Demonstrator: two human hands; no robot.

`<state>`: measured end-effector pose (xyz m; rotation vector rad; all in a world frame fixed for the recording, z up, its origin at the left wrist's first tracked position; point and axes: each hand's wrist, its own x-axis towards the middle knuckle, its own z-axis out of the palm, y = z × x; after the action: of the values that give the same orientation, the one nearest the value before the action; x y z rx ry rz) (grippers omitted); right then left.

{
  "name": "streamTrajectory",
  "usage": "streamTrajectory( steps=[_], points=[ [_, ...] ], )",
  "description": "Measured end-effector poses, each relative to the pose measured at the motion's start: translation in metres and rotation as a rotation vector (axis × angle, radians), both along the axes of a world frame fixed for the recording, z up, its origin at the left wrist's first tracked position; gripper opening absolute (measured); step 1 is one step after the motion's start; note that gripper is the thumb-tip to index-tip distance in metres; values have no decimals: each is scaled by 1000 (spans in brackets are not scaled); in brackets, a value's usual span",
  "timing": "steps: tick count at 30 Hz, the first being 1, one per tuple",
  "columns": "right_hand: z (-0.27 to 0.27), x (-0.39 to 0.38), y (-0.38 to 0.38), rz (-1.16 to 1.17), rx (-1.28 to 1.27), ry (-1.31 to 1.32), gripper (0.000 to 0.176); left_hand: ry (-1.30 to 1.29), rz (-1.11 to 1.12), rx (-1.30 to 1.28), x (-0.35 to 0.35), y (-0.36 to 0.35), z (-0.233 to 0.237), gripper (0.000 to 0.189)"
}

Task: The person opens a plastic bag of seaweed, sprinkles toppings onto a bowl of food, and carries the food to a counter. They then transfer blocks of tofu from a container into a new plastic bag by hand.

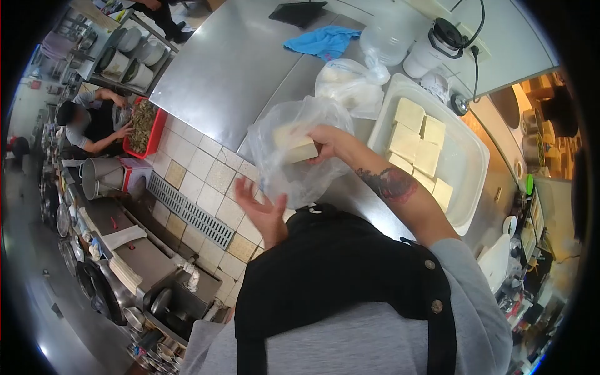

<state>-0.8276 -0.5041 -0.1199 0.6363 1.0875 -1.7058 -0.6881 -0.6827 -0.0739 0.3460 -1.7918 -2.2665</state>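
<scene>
My right hand [325, 142] grips a pale block of tofu [296, 150] at its right end, over the mouth of a clear plastic bag [275, 125]. The bag sits at the edge of the steel table, partly behind the block. My left hand [261, 209] is just below and left of the bag, fingers spread, holding nothing. To the right stands a white plastic tub [470, 165] with several tofu blocks [412, 140] in it. A tied plastic bag [350, 87] with whitish contents lies behind the open bag.
A blue cloth [322, 41] and a dark tray [297, 12] lie farther back on the steel table [212, 69]. A white electric container [425, 56] stands by the wall. At left, a co-worker [94, 122] handles a red crate [156, 132]; a sink [181, 306] is below.
</scene>
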Motion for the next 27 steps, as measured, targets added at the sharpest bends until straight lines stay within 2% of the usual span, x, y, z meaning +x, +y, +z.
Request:
streamTrajectory(
  steps=[1, 3, 4, 6, 7, 9, 10, 12, 14, 16, 17, 18, 19, 21, 22, 23, 25, 26, 27],
  points=[
    [4, 2, -1, -44, -77, 10, 41, -115, -17, 104, 7, 3, -14, 88],
    [7, 2, -8, -99, -74, -6, 38, -360, -345, 298, 13, 3, -43, 93],
    [7, 2, -11, -156, -73, -21, 37, -360, -342, 300, 14, 4, -50, 93],
    [5, 4, -13, -171, -92, -13, 36, -494, -598, 170, 13, 6, -60, 82],
    [3, 4, -14, -191, -111, -8, 36, -493, -598, 169, 12, 8, -63, 82],
    [0, 3, -15, -210, -157, -35, 37, -479, -395, 311, 10, 13, -61, 62],
    [0, 4, -16, -228, -203, -63, 39, -481, -396, 311, 11, 16, -55, 62],
    [8, 6, -17, -250, -192, -77, 39, -545, -255, 411, 11, 23, -41, 40],
    [29, 11, -21, -270, -179, -90, 40, -582, -317, 375, 6, 16, -42, 34],
    [45, 16, -28, -270, -100, 72, 32, -619, -380, 338, -6, 14, -28, 27],
    [37, 14, -29, -275, -101, 69, 32, -732, -412, 353, -14, 15, -13, 22],
    [23, 11, -28, -218, -196, 344, 29, -846, -446, 367, -21, 17, 5, 17],
    [19, 8, -28, -157, -286, 620, 27, -852, -453, 364, -26, 16, 15, 17],
    [14, 3, -26, -187, -242, 690, 25, -841, -549, 386, -35, 11, 31, 17],
    [13, 0, -26, -206, -202, 762, 24, -841, -539, 424, -39, 8, 36, 12],
    [13, -2, -26, -214, -201, 760, 24, -845, -544, 420, -42, 3, 37, 12],
    [12, -7, -27, -372, -284, 528, 26, -897, -656, 643, -49, -4, 46, 10],
    [10, -8, -28, -381, -288, 527, 26, -967, -569, 590, -50, -1, 52, 14],
    [11, -9, -30, -415, -277, 462, 28, -972, -572, 581, -51, -4, 48, 14]
  ],
)
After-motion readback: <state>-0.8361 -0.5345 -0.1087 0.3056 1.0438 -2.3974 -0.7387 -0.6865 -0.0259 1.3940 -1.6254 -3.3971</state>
